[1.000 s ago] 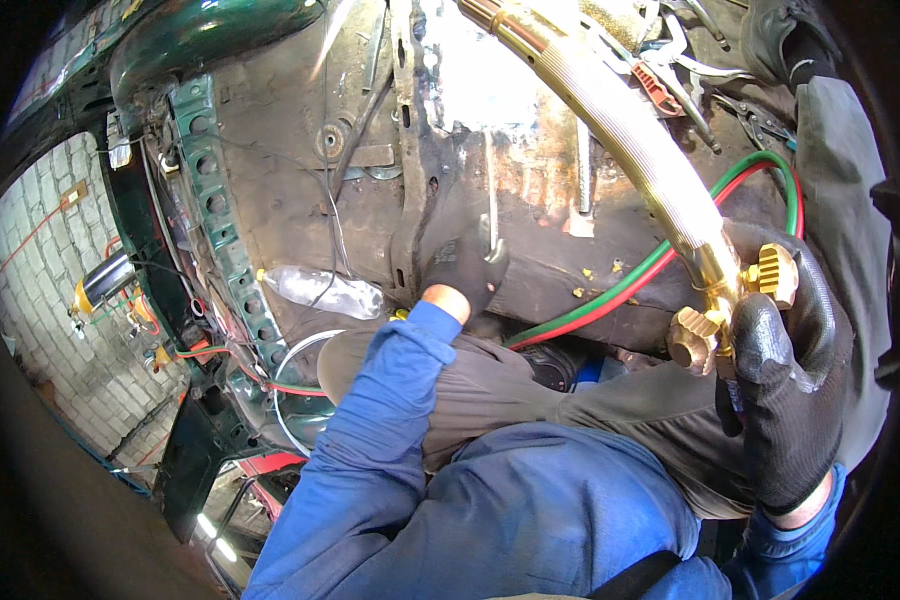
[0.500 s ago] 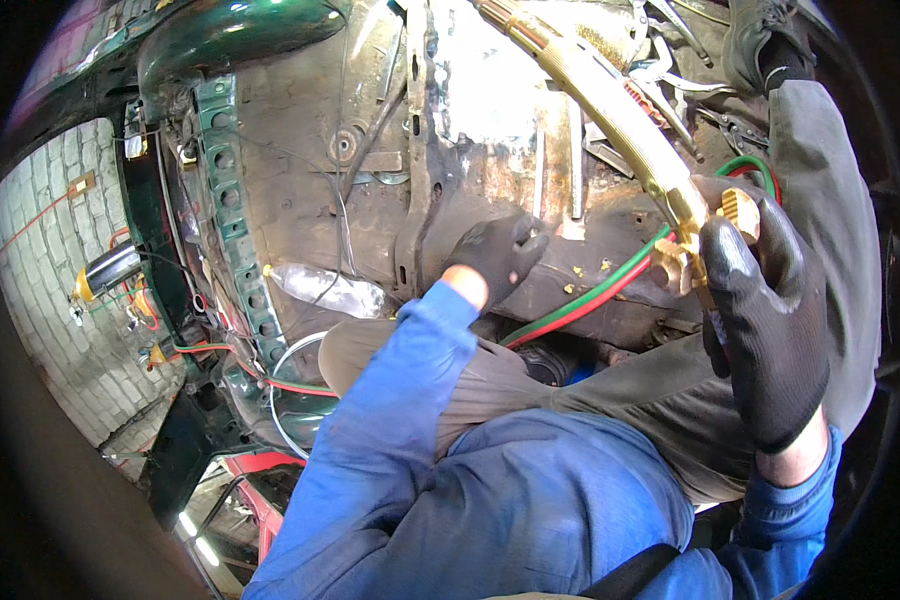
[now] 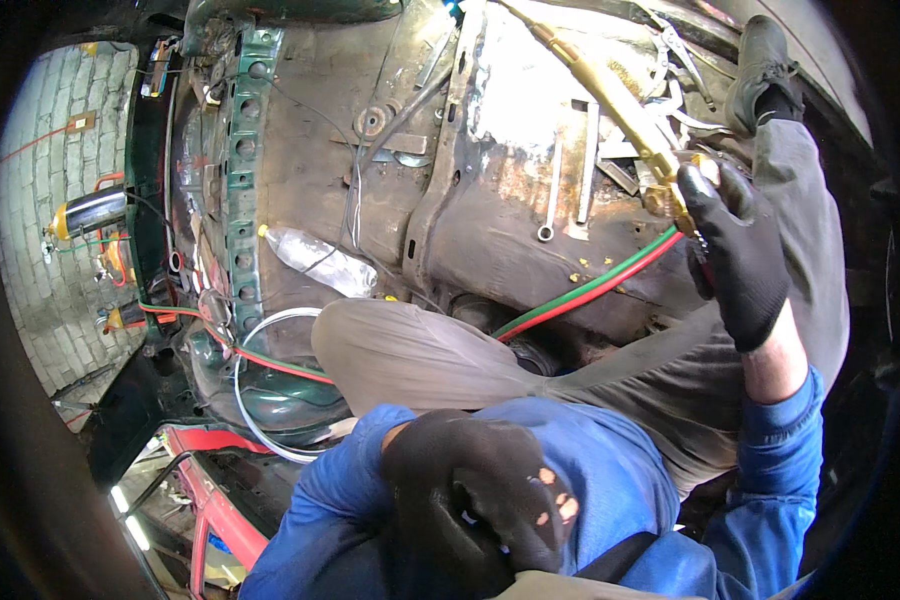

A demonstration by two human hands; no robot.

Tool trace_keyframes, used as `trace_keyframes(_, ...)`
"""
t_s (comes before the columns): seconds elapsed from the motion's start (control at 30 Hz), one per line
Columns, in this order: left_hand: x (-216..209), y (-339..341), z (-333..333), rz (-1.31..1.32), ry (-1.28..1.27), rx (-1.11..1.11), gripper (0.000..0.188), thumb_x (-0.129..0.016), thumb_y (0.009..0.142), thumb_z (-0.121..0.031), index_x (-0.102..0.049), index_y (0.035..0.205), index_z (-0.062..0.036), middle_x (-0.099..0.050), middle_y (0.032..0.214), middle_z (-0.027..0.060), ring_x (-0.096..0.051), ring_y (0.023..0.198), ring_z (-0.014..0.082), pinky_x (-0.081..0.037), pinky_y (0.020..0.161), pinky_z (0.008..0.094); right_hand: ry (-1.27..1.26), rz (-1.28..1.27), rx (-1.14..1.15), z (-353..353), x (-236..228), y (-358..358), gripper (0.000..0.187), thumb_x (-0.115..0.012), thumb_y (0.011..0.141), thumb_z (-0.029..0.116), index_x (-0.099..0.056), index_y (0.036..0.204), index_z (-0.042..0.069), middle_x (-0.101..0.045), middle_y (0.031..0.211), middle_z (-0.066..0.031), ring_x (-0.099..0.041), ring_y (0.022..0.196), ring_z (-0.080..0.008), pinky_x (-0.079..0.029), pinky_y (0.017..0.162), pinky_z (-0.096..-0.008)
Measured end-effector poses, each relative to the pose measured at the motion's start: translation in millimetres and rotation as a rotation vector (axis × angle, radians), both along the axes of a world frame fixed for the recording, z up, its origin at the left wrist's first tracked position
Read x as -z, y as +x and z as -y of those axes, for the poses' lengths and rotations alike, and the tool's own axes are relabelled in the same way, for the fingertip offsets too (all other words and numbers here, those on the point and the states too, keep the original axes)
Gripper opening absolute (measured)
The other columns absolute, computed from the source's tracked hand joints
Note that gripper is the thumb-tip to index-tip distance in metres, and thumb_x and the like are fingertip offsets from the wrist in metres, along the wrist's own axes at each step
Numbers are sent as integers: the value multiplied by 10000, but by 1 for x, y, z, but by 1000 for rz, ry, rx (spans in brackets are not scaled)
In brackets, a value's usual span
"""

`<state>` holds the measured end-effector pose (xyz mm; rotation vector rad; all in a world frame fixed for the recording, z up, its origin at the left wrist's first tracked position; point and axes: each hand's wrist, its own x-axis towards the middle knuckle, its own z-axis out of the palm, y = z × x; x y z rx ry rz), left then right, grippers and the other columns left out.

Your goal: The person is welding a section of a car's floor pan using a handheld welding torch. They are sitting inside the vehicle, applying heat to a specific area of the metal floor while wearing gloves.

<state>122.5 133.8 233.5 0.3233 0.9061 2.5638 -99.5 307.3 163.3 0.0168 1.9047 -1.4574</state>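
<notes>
My right hand (image 3: 740,260), in a black glove, is closed round the valve end of a long brass gas torch (image 3: 610,92). The torch slants up and away to the left over the car floor, its tip cut off by the top edge. Green and red hoses (image 3: 590,286) run from its rear toward my lap. My left hand (image 3: 475,490), also gloved, is raised close to the camera in front of my chest. Its fingers are curled, with skin showing through holes in the glove; what they hold, if anything, is hidden.
I sit on a bare, rusty car floor (image 3: 320,110). Wrenches (image 3: 553,190) and locking pliers (image 3: 682,62) lie beyond the torch. A clear plastic bottle (image 3: 322,262) lies left of my knee, near a white cable loop (image 3: 238,385). A perforated green sill (image 3: 244,180) edges the floor.
My left hand has come up from over the floor to near the camera. My right hand, still holding the torch, sits slightly higher and more left in view. The view has shifted.
</notes>
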Motion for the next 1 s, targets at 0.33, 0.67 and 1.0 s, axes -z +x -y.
trace_keyframes(0.33, -26, 29, -6, -158, -66, -18, 178, -727, 949, -32, -742, 1089, 76, -750, 984, 229, -734, 870, 383, -574, 785, 438, -138, 65, -66, 21, -5, 18, 318, -667, 1058, 336, -645, 1163, 37, -480, 647, 53, -403, 444, -51, -310, 420, -269)
trace_keyframes(0.67, -76, 76, 15, -229, -403, -469, 280, -667, 987, -135, -647, 1235, -6, -710, 975, 176, -706, 888, 333, -577, 806, 444, -110, 7, -125, 24, 1, 35, 347, -686, 1045, 341, -661, 1181, 23, -486, 647, 57, -416, 462, -50, -309, 429, -270)
trace_keyframes(1.0, -90, 84, 36, -352, -911, -1209, 237, -645, 979, -163, -670, 1174, -31, -713, 980, 137, -703, 900, 275, -587, 812, 416, -137, 6, -62, 9, 21, 35, 398, -692, 1025, 387, -680, 1204, 31, -481, 646, 50, -445, 449, -70, -348, 420, -272)
